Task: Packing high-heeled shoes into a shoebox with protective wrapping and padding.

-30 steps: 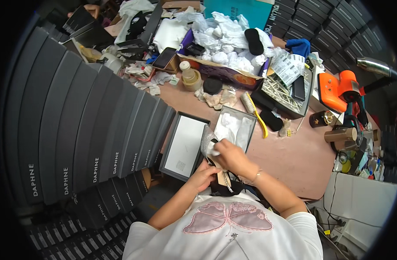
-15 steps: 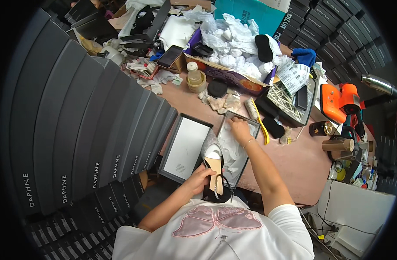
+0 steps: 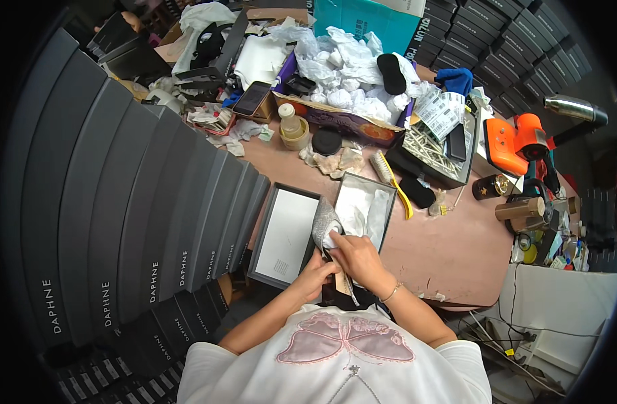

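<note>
Close in front of me I hold a sandal [image 3: 325, 214] with a glittery grey toe, a pale insole and a dark strap. My left hand [image 3: 315, 277] grips it around the middle from the left. The fingers of my right hand [image 3: 359, 259] are bent against it from the right, by the opening behind the toe, where some white stuffing shows; the fingertips are partly hidden. Beyond the hands lies an open grey shoe box [image 3: 391, 195] lined with white tissue paper [image 3: 354, 202]. Left of it is the box lid [image 3: 285, 232], white inside face up.
Stacked dark shoe boxes [image 3: 133, 202] wall off the left side. A yellow brush [image 3: 392, 182], a dark round pad [image 3: 327, 141] and a bottle [image 3: 289, 121] lie or stand past the open box. Behind is a purple carton [image 3: 335, 116] of crumpled paper; an orange device [image 3: 514, 148] stands right.
My right hand has left the tissue paper in the shoe box and come back to the sandal. The view has shifted slightly. My left hand still holds the sandal.
</note>
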`<state>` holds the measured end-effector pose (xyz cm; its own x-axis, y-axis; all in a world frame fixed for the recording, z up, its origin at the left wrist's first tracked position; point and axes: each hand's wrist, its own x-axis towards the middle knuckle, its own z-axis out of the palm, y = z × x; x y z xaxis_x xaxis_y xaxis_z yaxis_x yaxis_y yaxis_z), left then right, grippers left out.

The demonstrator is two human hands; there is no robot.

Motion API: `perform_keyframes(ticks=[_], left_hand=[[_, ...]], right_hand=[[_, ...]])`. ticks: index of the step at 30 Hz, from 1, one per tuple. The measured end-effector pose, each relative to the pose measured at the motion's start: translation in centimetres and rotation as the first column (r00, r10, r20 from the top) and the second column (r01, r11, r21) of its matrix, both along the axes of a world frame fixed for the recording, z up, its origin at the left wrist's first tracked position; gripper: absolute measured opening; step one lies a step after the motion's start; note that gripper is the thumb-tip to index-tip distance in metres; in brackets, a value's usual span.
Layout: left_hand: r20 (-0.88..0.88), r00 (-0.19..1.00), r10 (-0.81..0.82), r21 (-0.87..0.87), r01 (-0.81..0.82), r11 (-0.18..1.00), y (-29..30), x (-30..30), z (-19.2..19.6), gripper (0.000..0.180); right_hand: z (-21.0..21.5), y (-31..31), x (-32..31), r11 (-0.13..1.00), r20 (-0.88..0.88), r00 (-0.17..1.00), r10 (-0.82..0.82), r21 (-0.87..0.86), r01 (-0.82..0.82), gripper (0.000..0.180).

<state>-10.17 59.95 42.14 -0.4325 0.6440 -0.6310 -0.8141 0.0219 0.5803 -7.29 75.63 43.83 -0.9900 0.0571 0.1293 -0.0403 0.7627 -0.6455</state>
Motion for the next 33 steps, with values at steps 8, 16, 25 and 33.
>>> perform_keyframes(ticks=[8,16,25,33], left_hand=[[0.022,1.0,0.015,0.099,-0.017,0.995,0.4,0.9,-0.1,0.066],[-0.37,0.929,-0.005,-0.155,-0.057,0.986,-4.6,-8.6,-9.9,0.058],[-0.949,0.311,0.043,-0.084,-0.384,0.919,-6.9,0.1,-1.6,0.027],[-0.842,0.515,0.159,-0.147,-0.502,0.852,-6.6,12.4,-6.0,0.046]], right_hand=[[-2.9,-0.7,-1.8,0.953,-0.059,0.964,-0.26,-0.178,0.247,0.038],[-3.5,4.0,3.3,0.987,0.298,0.954,-0.017,-0.148,0.063,0.059],[-9.4,-0.1,6.3,0.854,0.399,0.909,0.124,0.424,-0.302,0.04],[-3.2,8.2,4.1,0.901,0.267,0.921,0.284,-0.403,-0.161,0.031]])
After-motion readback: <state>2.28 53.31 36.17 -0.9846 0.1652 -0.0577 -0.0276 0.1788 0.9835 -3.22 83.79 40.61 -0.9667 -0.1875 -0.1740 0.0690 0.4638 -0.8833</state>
